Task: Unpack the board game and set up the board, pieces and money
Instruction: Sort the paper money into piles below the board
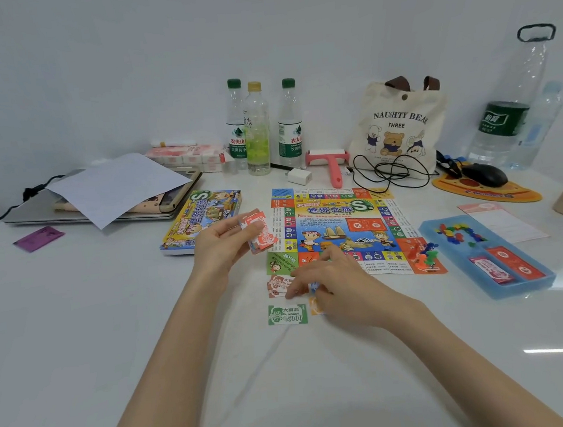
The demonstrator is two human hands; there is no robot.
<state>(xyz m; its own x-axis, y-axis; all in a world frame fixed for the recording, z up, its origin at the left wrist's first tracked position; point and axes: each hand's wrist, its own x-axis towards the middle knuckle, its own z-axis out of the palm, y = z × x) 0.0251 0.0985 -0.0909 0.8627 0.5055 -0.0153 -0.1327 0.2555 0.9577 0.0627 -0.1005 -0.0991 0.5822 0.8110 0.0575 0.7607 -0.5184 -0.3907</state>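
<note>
— Where is the board?
— The board (340,228) lies open and flat in the middle of the white table (111,315). The game box (201,221) lies just left of it.
— What does the left hand do?
— The left hand (222,243) is up between the box and the board. Its fingers and thumb pinch a stack of play money (257,231).
— And the right hand?
— The right hand (331,277) is low, by the near edge of the board. Its fingers bend down over some notes. A blue note (313,286) peeks out there. I cannot tell if the fingers hold it or just touch it.
— What money lies on the table?
— A red-brown note (276,284) by the board's corner, a green note (287,314) nearer, and an orange note (316,305) partly under the right hand.
— And the pieces?
— A heap of coloured pieces (423,256) sits on the board's near right corner. The blue tray (517,288) beside it holds loose pieces (457,232) and two red card packs (505,265).
</note>
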